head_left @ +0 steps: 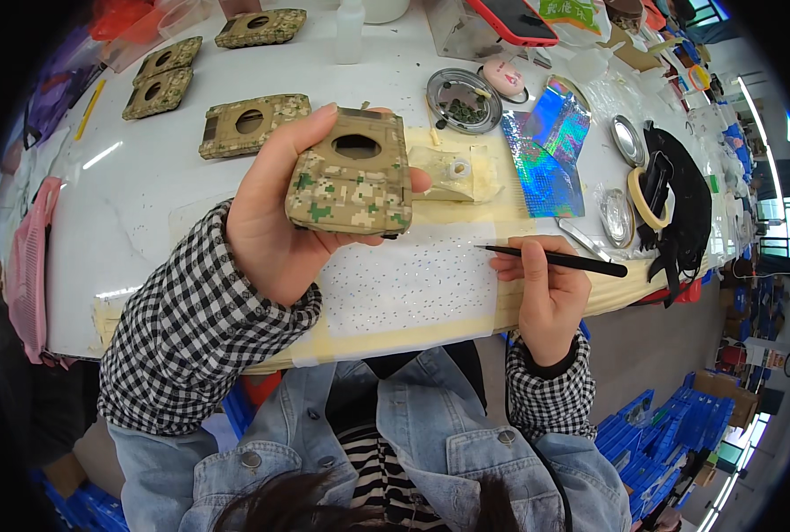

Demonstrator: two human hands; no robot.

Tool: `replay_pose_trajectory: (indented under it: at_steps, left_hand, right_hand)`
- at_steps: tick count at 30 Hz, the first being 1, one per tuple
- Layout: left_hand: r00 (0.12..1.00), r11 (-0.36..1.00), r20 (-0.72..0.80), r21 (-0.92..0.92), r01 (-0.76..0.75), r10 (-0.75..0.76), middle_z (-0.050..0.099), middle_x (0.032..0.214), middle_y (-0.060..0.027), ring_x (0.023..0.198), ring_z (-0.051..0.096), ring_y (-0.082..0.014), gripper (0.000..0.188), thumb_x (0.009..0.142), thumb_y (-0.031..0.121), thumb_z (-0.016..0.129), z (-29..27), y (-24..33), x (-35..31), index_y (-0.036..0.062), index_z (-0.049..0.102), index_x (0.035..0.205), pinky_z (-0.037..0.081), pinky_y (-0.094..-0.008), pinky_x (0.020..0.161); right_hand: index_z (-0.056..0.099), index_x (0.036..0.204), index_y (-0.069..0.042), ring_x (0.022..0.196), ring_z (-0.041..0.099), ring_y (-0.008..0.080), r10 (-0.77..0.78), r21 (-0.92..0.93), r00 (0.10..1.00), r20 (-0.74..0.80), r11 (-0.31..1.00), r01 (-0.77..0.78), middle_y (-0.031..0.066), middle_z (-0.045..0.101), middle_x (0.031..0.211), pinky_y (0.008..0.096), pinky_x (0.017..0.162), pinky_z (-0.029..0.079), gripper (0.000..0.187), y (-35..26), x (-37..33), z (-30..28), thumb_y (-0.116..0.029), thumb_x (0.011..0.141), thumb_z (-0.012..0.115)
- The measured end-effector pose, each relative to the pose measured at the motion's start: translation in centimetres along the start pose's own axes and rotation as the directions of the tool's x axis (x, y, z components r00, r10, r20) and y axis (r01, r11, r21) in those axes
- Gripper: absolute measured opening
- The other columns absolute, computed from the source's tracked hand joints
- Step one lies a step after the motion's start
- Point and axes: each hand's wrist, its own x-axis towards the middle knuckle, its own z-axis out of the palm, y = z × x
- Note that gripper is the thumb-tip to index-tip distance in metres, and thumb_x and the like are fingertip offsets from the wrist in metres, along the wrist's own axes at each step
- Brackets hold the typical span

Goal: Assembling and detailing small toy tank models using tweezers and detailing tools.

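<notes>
My left hand (275, 208) is closed around a camouflage-painted toy tank hull (350, 182) with a round hole in its top, raised above the table. Between the fingers and thumb of my right hand (550, 293) are black tweezers (581, 261), their tip pointing left over a white sheet (412, 284) strewn with tiny dark bits. Just beyond the sheet, a pale block (457, 170) with a small round white piece on it rests on yellowish tape. Another camouflage hull (253, 124) lies behind my left hand.
More camouflage hulls (260, 28) stand toward the far left. A round metal dish (463, 100) holds dark green bits. To its right are shiny holographic sheets (550, 151), a blade-like tool (590, 238), a tape roll (650, 197) and a black bag (683, 195). A red-cased phone (521, 22) sits at the back.
</notes>
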Motion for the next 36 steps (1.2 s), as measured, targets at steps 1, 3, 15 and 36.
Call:
replay_pose_trajectory:
  at_steps: [1,3,15,36]
  left_hand:
    - [1.000,1.000,0.000,-0.003,0.001,-0.001,0.062,0.096,-0.0238,0.066,0.066,-0.0208,0.051,0.093,0.039,0.034,0.0,0.0,0.0,0.0012,0.044,0.125,0.053,-0.0234,0.052]
    - [1.000,1.000,0.004,-0.002,0.003,-0.003,0.062,0.096,-0.0240,0.066,0.066,-0.0210,0.050,0.093,0.039,0.034,-0.1,0.0,0.0,0.0013,0.044,0.125,0.053,-0.0235,0.053]
    - [1.000,1.000,0.017,-0.009,0.000,0.000,0.062,0.098,-0.0244,0.067,0.066,-0.0220,0.050,0.093,0.038,0.034,-0.3,0.0,0.0,0.0013,0.043,0.126,0.054,-0.0249,0.055]
    - [0.995,0.996,0.057,0.033,0.078,-0.080,0.062,0.093,-0.0224,0.070,0.064,-0.0216,0.049,0.092,0.042,0.038,-0.6,0.0,0.1,0.0037,0.045,0.122,0.054,-0.0286,0.062]
  right_hand:
    - [0.057,0.093,0.008,0.071,0.064,0.0152,-0.002,-0.003,1.000,0.002,1.000,0.002,0.0114,0.063,0.079,0.0219,0.062,0.050,0.017,0.0,0.0,0.0,-0.008,0.092,0.051]
    - [0.057,0.092,0.008,0.071,0.064,0.0152,-0.007,-0.010,1.000,0.006,1.000,0.007,0.0114,0.063,0.079,0.0219,0.062,0.050,0.017,0.0,0.0,0.0,-0.009,0.092,0.051]
    - [0.057,0.092,0.008,0.070,0.064,0.0153,-0.024,-0.014,1.000,0.008,1.000,0.024,0.0117,0.063,0.078,0.0221,0.062,0.050,0.018,0.1,0.1,0.0,-0.009,0.092,0.050]
    - [0.055,0.096,0.005,0.076,0.063,0.0198,-0.452,0.198,0.852,0.262,0.890,0.411,0.0158,0.060,0.090,0.0265,0.067,0.052,0.019,-7.6,3.2,0.1,-0.013,0.091,0.053]
